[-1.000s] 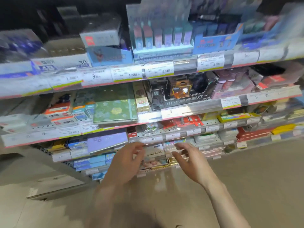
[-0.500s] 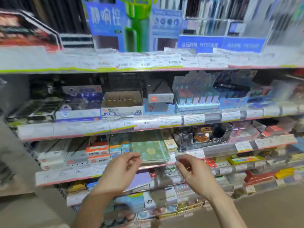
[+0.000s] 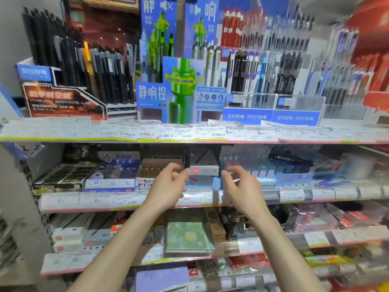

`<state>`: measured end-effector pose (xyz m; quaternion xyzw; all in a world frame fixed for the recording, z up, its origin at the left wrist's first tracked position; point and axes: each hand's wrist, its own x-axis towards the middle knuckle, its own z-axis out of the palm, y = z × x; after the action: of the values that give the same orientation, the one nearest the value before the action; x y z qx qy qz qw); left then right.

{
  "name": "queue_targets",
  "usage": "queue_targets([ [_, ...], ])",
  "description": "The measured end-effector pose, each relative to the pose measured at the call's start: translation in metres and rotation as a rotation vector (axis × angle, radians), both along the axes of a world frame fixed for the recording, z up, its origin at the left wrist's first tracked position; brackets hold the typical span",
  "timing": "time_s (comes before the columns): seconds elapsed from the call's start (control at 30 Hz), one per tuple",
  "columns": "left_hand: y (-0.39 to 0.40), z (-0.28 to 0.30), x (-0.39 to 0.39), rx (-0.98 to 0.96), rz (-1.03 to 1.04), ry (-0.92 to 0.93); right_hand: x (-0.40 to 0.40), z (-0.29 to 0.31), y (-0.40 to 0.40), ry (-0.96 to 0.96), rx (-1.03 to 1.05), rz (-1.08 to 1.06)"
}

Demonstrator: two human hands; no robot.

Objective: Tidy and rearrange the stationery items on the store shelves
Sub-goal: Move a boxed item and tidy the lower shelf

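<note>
- The small grey box sits atop the light-blue box at centre frame, between your hands.
- Your left hand and right hand, fingers loosely spread and empty, have risen from the green notebook shelf below.

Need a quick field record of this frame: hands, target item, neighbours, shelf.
left hand: open, fingers curled, left of the grey box, holding nothing
right hand: open, right of the grey box, holding nothing
grey box: small, red logo, stacked on a light blue box
contact: cannot tell if fingertips touch the box
left neighbour: open cardboard box
right neighbour: blue display tray
shelf: second from top, price tags along its front edge
shelf below: green notebook
</note>
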<state>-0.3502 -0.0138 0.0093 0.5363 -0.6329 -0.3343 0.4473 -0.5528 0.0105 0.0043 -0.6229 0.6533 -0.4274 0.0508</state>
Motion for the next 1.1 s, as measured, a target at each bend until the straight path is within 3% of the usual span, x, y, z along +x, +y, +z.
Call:
queue_targets([
  [0.13,-0.015,0.008,-0.017,0.05,0.076,-0.034,0.011,0.007,-0.015,-0.05,0.02,-0.004],
  [0.5,-0.02,-0.002,-0.028,0.16,0.049,0.278,0.016,0.01,-0.016,-0.63,0.184,0.203],
  [0.77,-0.032,0.003,-0.036,0.209,0.084,0.327,0.022,0.014,-0.027,-0.797,0.218,0.186],
  [1.1,0.032,-0.021,-0.022,0.098,-0.026,0.336,0.008,-0.023,0.022,-0.86,0.191,0.43],
])
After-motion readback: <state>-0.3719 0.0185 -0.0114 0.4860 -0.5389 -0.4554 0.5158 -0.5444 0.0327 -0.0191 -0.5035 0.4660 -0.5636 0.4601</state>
